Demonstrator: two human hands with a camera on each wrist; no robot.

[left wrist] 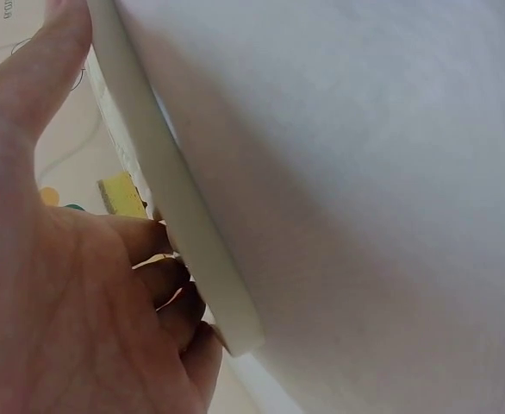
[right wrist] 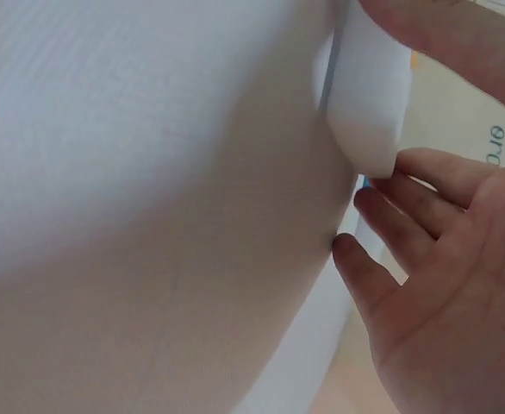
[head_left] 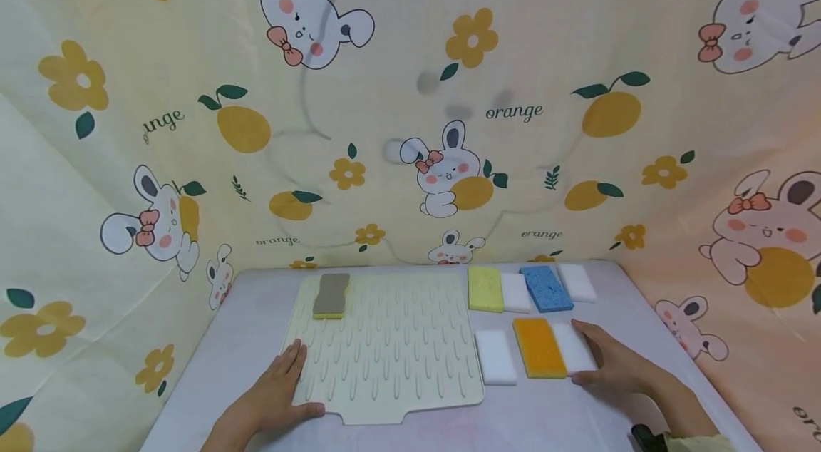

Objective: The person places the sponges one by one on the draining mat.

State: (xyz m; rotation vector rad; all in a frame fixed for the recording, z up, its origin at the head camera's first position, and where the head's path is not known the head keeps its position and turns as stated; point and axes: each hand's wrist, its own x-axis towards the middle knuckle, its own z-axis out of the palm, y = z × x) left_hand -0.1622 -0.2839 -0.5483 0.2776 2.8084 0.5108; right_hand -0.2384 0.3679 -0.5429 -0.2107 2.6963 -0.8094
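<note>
Two bare hands at a pale worktop [head_left: 545,420]. The right hand [head_left: 618,361] is at the front-right white sponge [head_left: 569,343], its grip pinching the block endwise: thumb at the near end, index finger at the far end. This sponge lies flat at the right of the front row; its long axis runs near to far, the far end leaning slightly left. The orange sponge [head_left: 539,348], just beside it, lies nearly parallel. The front-left white sponge [head_left: 497,358] points more nearly straight away, just beside the drying mat [head_left: 385,359]. The left hand [head_left: 272,388] rests at the mat's near-left corner, its grip spread: fingers on the left edge, thumb at the near edge. The mat's raised ridges run near to far; its tab points toward the near side. A grey-topped yellow sponge [head_left: 331,292] lies on the far-left part, long axis near to far. In the back row, the blue sponge [head_left: 546,289] slants, far end leftward.
</note>
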